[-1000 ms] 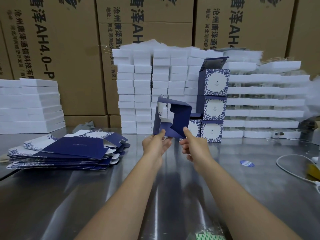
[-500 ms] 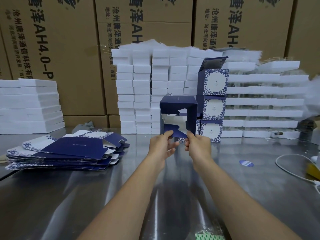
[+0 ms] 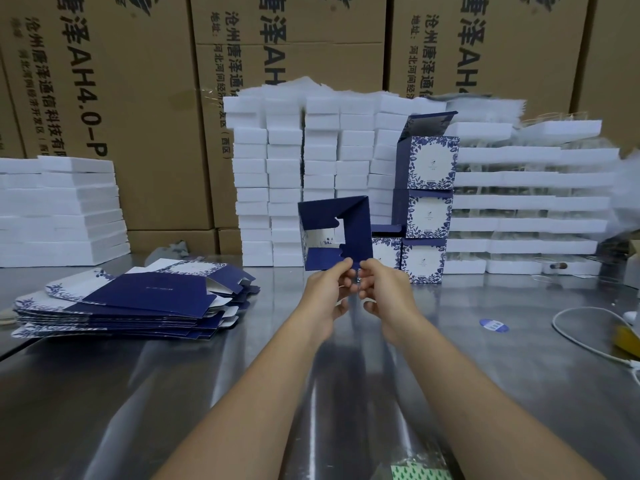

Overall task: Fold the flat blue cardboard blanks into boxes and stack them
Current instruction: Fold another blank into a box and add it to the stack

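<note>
In the head view, a half-formed blue box (image 3: pixel 356 230) is held up in the air above the steel counter (image 3: pixel 173 393), about the middle of the picture; it stands in front of the white foam blocks (image 3: pixel 284 174) and just left of the finished boxes (image 3: pixel 424 216). It is opened into a square sleeve with one end turned to the camera; the outside is dark blue, plain on the wide panel, and its left wall shows a white ground with blue leaf print. The end flaps are partly turned in; their edges have notched cuts, and through the gap between them the pale inside with some blue print is seen.

The left hand (image 3: pixel 327 289) pinches the lower flap edge between thumb and curled fingers; the right hand (image 3: pixel 384 289), close beside it, pinches the same lower edge in the same way; the two hands nearly touch each other.

The pile of flat blanks (image 3: pixel 138 299) lies on the counter well to the left, dark blue face up, with white flowered parts at the far side. The finished boxes stand in a column of three, the top one with its lid raised; one more box (image 3: pixel 386 252) stands beside the lowest one.

Brown cartons (image 3: pixel 121 81) with printed letters fill the back; a white cable (image 3: pixel 581 341) and a round blue sticker (image 3: pixel 494 324) lie on the right.
</note>
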Motion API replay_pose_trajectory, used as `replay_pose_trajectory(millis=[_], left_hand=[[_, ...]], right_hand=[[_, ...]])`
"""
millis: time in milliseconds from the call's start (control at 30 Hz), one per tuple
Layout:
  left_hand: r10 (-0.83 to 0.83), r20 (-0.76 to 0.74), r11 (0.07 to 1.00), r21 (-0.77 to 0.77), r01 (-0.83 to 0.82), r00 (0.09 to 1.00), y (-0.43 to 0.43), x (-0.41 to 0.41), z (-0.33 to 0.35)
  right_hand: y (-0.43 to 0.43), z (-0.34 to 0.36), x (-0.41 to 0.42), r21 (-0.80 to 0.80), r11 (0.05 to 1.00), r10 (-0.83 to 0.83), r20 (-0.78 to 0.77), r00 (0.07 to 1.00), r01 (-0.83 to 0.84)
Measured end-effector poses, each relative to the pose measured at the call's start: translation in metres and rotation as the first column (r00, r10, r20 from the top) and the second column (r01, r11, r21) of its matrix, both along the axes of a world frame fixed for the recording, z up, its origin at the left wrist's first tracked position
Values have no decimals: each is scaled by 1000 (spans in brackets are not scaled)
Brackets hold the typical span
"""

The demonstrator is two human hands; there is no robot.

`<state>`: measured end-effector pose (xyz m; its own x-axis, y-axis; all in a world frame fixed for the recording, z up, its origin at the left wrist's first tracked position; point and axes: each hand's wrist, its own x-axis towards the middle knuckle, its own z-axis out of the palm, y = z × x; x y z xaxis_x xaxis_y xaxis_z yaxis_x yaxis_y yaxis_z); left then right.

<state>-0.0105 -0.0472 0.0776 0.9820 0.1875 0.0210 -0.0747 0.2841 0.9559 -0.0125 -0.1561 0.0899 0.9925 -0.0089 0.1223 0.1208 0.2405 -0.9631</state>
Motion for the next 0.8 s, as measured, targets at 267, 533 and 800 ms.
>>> replay_pose_trajectory(millis=[267,533,800], left_hand=[[-25,-65,996,87,31,998,-4,-5,2],[20,-2,997,78,-20,1000,-6,0,2],[78,20,974,213,-81,997,-15,-5,3]], right_hand=[[2,-1,0,-5,1000,-19,-3,1000,19],[6,-5,0,-34,998,47,-23,999,-48],[5,-5,6,2,995,-104,13,995,104]])
